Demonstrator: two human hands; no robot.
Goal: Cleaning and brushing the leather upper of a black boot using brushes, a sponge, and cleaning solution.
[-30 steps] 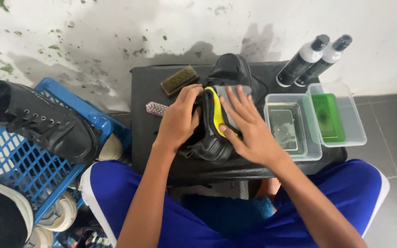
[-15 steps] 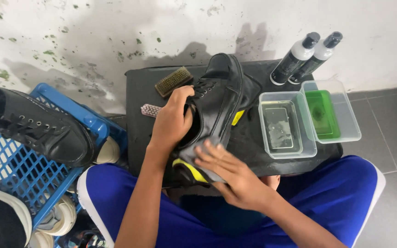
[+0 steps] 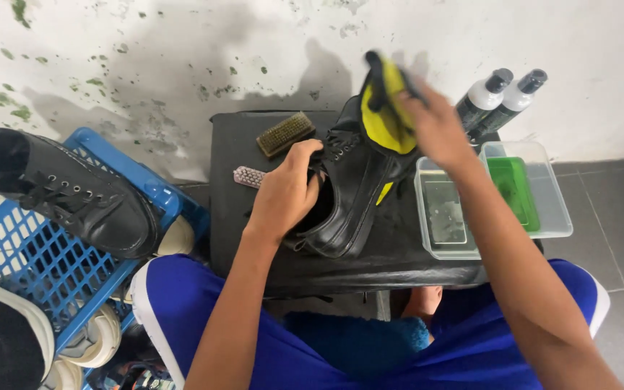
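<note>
My left hand [image 3: 283, 191] grips the black shoe [image 3: 352, 188] at its opening, fingers [image 3: 310, 153] curled over the collar, thumb side inside. The shoe lies on the black worktop [image 3: 370, 253], toe pointing away toward the wall, tipped a little onto its side.

My right hand [image 3: 438, 130] is raised over the toe end, fingers clenched on a yellow cloth [image 3: 384, 108] with black edging. The cloth drapes down against the upper front of the shoe. A scrap of yellow also shows just beside the shoe's right flank.

On the worktop, left of the shoe: a brown brush [image 3: 285, 133] near the back edge, and a small grey brush [image 3: 249, 176] partly hidden behind my left wrist.

Right of the shoe: two clear tubs [image 3: 557, 217] touching side by side, the near one holding cloudy water, the far one with a green sponge [image 3: 512, 189]. Two bottles [image 3: 500, 97] with dark caps lean just behind them.

Far left: blue crate [image 3: 45, 267], a black boot [image 3: 66, 195] resting across its rim, pale soles below it.
</note>
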